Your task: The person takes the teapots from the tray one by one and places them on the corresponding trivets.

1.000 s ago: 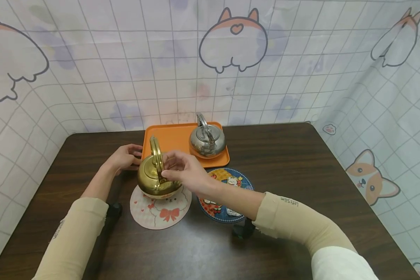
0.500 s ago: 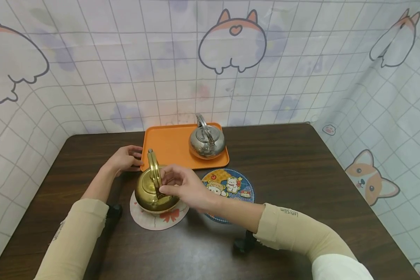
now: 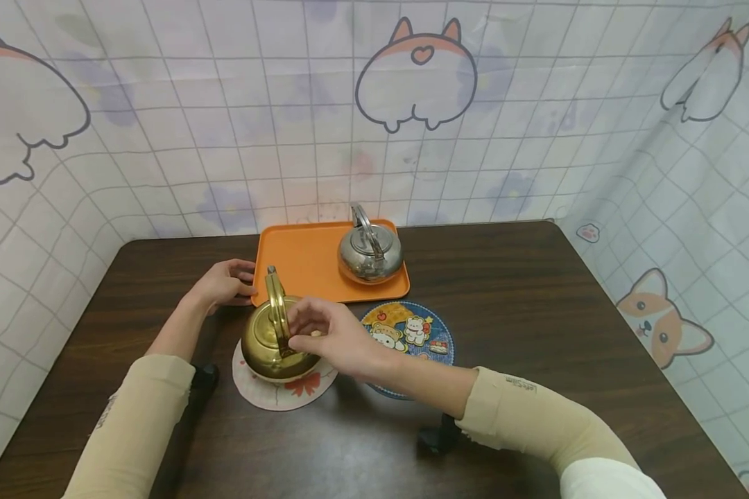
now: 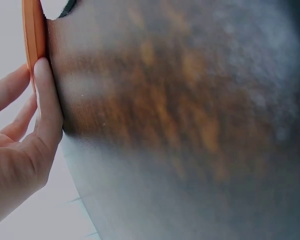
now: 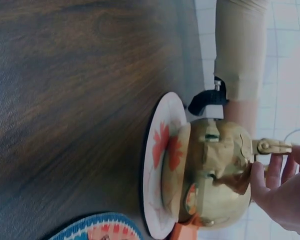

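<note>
1. On the white round mat (image 3: pixel 285 387) at the near-left of the dark wooden table (image 3: pixel 537 298) sits the gold kettle (image 3: pixel 277 339), upright, its base resting on the mat in both the head and right wrist views.
2. We note our right hand (image 3: pixel 331 339) at the kettle's handle (image 3: pixel 277 305); the fingers are curled at the handle's lower pivot, pinching it lightly. The grip is loose rather than clenched.
3. Our left hand (image 3: pixel 225 283) lies with relaxed, straight fingers against the left edge of the orange tray (image 3: pixel 299 260); the left wrist view shows the fingertips (image 4: pixel 42 80) touching the tray rim (image 4: pixel 32 35), holding nothing.
4. Judgement: the kettle looks settled, so the step goes well if we ease the fingers off the handle without tipping it, checking that the base is centred on the mat first.
5. Materials: the gold kettle is polished metal, rounded and mirror-like, probably slippery. The silver kettle (image 3: pixel 370 251) on the tray is similar, with an arched handle.
6. The tray is matte plastic with a low rim. The blue cartoon mat (image 3: pixel 415 333) lies just right of the white one, flat and printed.
</note>
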A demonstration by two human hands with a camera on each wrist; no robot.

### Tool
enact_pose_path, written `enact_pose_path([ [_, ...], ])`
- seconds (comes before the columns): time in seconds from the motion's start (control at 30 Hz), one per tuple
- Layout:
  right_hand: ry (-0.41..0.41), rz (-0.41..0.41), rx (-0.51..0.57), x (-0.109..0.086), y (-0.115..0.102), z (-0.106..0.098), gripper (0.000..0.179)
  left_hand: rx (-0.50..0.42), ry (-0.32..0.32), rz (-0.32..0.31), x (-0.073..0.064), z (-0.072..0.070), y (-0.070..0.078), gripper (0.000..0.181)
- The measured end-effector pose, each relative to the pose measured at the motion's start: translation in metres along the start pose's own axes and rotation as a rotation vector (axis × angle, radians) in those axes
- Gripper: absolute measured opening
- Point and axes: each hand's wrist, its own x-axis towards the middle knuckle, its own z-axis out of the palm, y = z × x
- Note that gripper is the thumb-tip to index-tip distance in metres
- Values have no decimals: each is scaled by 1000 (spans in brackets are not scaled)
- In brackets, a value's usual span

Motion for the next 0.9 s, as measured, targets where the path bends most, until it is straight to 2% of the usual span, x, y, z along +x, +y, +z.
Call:
enact_pose_path([
  [0.27,11,20,25,1,0,-20,20,11,-6,6,-1,-2,1,68],
  [0.47,51,-13,-16,4,-3,-40,21,16,-7,7,-1,-1,0,68],
  [0.9,288,-107,-152,17,-10,-94,16,10,4,-1,1,0,0,64],
])
